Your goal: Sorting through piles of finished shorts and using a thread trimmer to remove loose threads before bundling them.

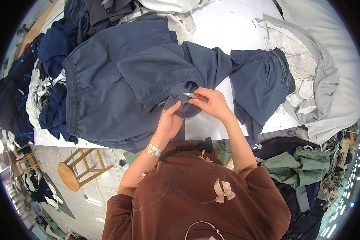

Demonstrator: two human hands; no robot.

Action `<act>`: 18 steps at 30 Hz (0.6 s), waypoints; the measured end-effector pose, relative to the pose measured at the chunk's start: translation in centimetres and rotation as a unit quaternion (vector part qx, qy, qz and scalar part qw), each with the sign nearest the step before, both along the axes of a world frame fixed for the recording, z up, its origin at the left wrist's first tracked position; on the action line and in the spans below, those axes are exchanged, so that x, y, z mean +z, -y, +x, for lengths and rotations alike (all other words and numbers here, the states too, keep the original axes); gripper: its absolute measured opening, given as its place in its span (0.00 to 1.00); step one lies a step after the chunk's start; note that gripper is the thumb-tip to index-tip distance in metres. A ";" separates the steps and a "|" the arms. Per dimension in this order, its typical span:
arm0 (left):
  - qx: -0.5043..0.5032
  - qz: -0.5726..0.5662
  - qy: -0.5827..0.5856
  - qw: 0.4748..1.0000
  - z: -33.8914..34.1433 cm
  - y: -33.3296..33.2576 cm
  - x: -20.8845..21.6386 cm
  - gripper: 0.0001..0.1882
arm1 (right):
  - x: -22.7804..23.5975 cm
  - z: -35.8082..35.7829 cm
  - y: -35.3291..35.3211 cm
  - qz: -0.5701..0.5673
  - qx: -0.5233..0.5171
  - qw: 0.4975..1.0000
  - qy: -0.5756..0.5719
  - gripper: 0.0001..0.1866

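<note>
Dark blue-grey elastic-waist trousers [104, 88] lie spread across the white table, with one gathered leg cuff [174, 105] drawn up toward me. My left hand [170, 123] is closed on that cuff, thumb on top, holding it up at the table's near edge. In my right hand [214, 105] are small thread snips [189, 95], pinched between thumb and fingers. Their silver tip points left, at the opening of the cuff. Fingers hide most of the snips, so whether the blades are apart cannot be seen.
More blue-grey trousers [260, 80] hang over the table's near edge. Light grey garments [324, 76] lie at the right, dark navy ones [58, 44] at the left. A green garment [300, 166] is heaped below right; a wooden stool [70, 176] stands on the tiled floor.
</note>
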State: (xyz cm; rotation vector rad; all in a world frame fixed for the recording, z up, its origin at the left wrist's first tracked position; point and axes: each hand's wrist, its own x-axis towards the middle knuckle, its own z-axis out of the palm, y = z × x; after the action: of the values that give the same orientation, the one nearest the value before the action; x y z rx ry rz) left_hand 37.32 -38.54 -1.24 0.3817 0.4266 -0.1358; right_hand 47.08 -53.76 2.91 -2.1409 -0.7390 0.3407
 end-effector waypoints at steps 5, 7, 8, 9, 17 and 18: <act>-0.002 -0.004 -0.003 1.000 -0.1 -0.1 0.2 0.15 | -0.1 0.0 0.1 -0.004 0.003 1.000 0.011 0.16; 0.000 0.000 -0.001 1.000 -0.1 0.0 0.2 0.15 | 0.0 0.0 0.1 -0.005 0.001 1.000 0.012 0.17; 0.002 0.004 0.000 1.000 -0.1 0.0 0.2 0.15 | 0.1 0.1 0.1 -0.011 0.008 1.000 0.003 0.17; 0.003 0.004 -0.001 1.000 -0.1 0.0 0.1 0.15 | 0.2 0.2 0.0 -0.017 0.016 1.000 -0.006 0.17; 0.004 0.038 0.005 0.999 0.0 0.1 0.3 0.15 | 0.8 0.6 0.2 -0.026 0.026 0.998 -0.046 0.17; 0.004 0.038 0.005 0.999 0.0 0.1 0.2 0.15 | 0.8 0.6 0.2 -0.023 0.026 0.998 -0.049 0.17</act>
State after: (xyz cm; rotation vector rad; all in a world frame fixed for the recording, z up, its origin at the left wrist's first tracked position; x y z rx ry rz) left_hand 37.30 -38.60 -1.01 0.4561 0.4247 -0.1102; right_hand 47.69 -54.00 3.67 -2.1335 -0.7382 0.4923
